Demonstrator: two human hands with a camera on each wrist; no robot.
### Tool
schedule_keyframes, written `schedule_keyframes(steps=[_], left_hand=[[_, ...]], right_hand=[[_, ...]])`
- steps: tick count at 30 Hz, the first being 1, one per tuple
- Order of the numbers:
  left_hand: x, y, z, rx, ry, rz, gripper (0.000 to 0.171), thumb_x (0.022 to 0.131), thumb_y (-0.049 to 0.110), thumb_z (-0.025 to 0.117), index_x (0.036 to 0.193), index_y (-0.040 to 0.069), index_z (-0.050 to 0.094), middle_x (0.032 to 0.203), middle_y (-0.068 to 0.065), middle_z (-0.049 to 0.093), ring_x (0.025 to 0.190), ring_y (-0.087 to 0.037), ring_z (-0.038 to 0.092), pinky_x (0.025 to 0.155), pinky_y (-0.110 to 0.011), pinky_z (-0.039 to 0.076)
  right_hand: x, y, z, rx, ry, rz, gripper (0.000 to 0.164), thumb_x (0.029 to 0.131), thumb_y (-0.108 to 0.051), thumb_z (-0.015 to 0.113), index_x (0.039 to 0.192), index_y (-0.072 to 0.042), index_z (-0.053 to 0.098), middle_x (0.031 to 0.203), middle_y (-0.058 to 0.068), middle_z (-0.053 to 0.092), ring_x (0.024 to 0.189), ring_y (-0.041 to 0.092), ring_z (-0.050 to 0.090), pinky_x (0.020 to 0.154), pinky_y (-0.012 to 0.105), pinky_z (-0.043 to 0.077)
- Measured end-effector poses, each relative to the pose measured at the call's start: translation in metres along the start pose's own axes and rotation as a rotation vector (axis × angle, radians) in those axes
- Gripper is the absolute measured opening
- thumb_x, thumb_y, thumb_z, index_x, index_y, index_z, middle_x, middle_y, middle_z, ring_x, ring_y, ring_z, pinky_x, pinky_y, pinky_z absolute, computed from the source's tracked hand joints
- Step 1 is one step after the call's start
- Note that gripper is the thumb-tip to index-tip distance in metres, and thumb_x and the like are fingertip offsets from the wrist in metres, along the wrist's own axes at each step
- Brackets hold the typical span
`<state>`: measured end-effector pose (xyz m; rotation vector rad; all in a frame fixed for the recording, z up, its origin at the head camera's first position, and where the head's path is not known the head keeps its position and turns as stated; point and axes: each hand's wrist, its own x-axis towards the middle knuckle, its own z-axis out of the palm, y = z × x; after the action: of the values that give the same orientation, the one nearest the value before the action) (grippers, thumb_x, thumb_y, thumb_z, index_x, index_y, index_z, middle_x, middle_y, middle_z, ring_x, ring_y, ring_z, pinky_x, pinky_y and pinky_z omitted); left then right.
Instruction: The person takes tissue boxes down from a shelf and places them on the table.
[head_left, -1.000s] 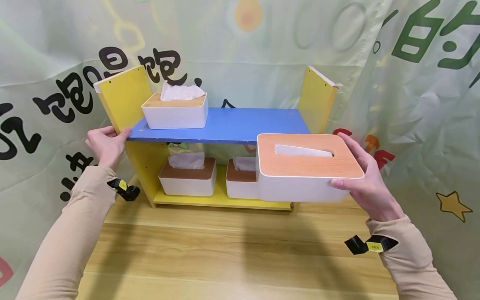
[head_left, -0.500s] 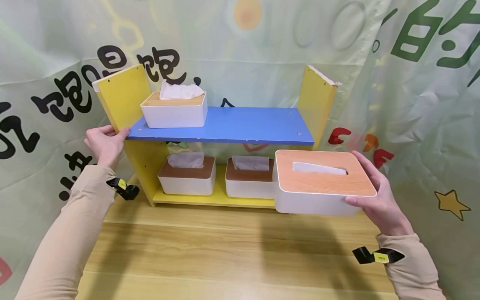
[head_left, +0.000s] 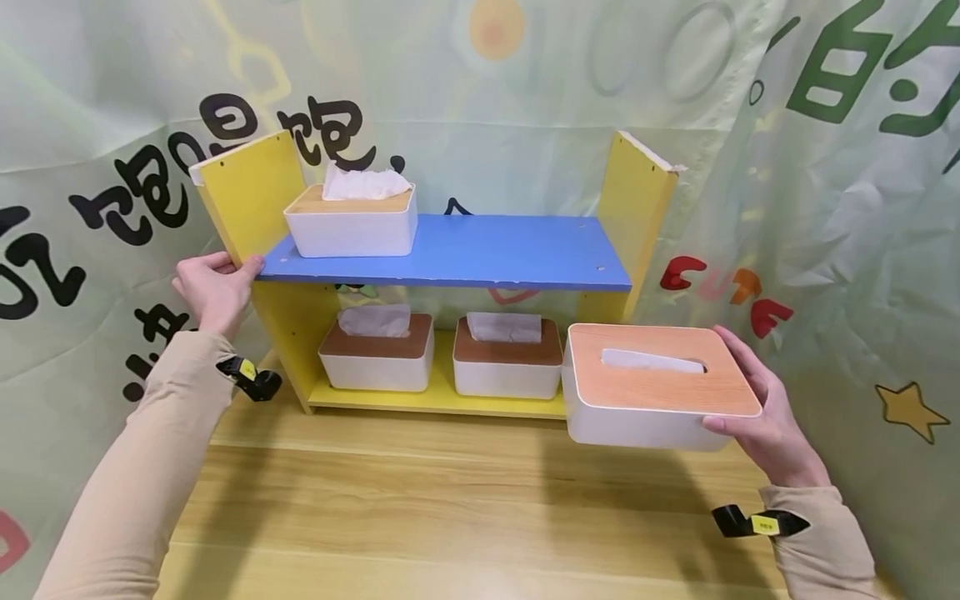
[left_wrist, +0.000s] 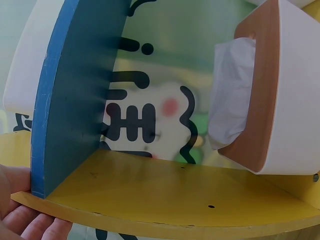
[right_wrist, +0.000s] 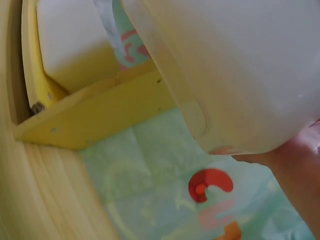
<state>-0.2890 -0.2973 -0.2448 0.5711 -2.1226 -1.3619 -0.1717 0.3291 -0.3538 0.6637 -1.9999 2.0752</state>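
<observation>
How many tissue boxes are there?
4. The first box sits left on the blue shelf, the second box and third box stand on the yellow shelf below, and the right hand holds the fourth box.

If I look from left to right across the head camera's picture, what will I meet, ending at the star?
Bare left fingers, white rectangular tissue box with brown wood-look lid, second white tissue box with brown wood-look lid, white tissue box with lighter wood-look lid in the right fingers, gold five-pointed printed star.
</observation>
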Motion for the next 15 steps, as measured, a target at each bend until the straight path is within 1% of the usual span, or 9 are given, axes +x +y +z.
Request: schedule_keyframes(steps=[3,8,11,15], left_hand=[[-0.001,-0.001,0.001,-0.006,-0.008,0.002,0.052,0.087,0.032,0.075,0.13,0.004,0.065,0.046,0.037,0.04,0.145,-0.015,0.027,0.117,-0.032,0.022],[-0.001,-0.002,0.003,-0.004,0.009,0.031,0.049,0.087,0.03,0.076,0.128,0.003,0.067,0.043,0.038,0.039,0.143,-0.018,0.031,0.116,-0.034,0.021],[-0.001,-0.002,0.003,-0.004,0.018,0.042,0.048,0.087,0.03,0.076,0.126,0.003,0.068,0.043,0.038,0.039,0.142,-0.019,0.032,0.115,-0.034,0.021],[-0.001,-0.002,0.003,-0.001,0.028,0.045,0.048,0.086,0.029,0.076,0.126,0.003,0.068,0.043,0.038,0.039,0.141,-0.02,0.033,0.115,-0.034,0.021]], right_hand=[[-0.007,0.006,-0.008,0.001,-0.008,-0.01,0.104,0.069,0.025,0.057,0.161,-0.009,0.021,0.152,0.001,0.039,0.125,0.011,0.048,0.091,0.02,0.054],[-0.016,0.014,-0.023,0.009,-0.021,-0.025,0.103,0.071,0.026,0.056,0.161,-0.006,0.018,0.153,0.0,0.04,0.125,0.008,0.05,0.092,0.019,0.053],[-0.021,0.019,-0.031,0.022,-0.022,-0.022,0.102,0.071,0.026,0.055,0.161,-0.005,0.017,0.153,0.0,0.04,0.125,0.007,0.051,0.092,0.019,0.053],[-0.029,0.029,-0.041,0.017,-0.005,-0.003,0.102,0.071,0.026,0.054,0.161,-0.007,0.018,0.153,-0.002,0.04,0.124,0.006,0.053,0.092,0.018,0.053]])
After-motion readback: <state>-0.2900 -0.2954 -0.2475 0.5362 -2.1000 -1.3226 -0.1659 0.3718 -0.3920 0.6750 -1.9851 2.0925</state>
